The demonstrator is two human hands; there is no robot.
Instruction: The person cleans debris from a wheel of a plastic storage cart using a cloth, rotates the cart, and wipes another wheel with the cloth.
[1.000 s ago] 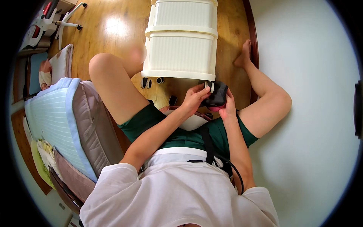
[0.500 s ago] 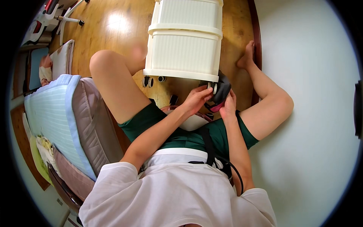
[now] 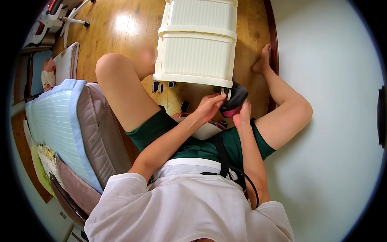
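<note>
A white drawer unit (image 3: 195, 56) on casters reaches toward me. At its near right corner, my left hand (image 3: 209, 107) has its fingertips closed on a pale caster wheel (image 3: 228, 94). My right hand (image 3: 243, 115) grips a black pouch-like item (image 3: 238, 96) with a magenta part (image 3: 230, 113) along its lower edge. The black item lies around the right side of the wheel. At the unit's near left corner is another double caster (image 3: 157, 87). What the black item is, I cannot make out.
A reddish-rimmed pale object (image 3: 205, 130) sits on the floor between my thighs. My bare legs are spread on both sides of the unit. To the left stands a bed with a blue striped cover (image 3: 56, 129); a pale wall (image 3: 330, 113) is on the right.
The drawer unit appears slightly farther right in view than a second ago. The black item has shifted and changed shape around the wheel, with both hands staying close to it.
</note>
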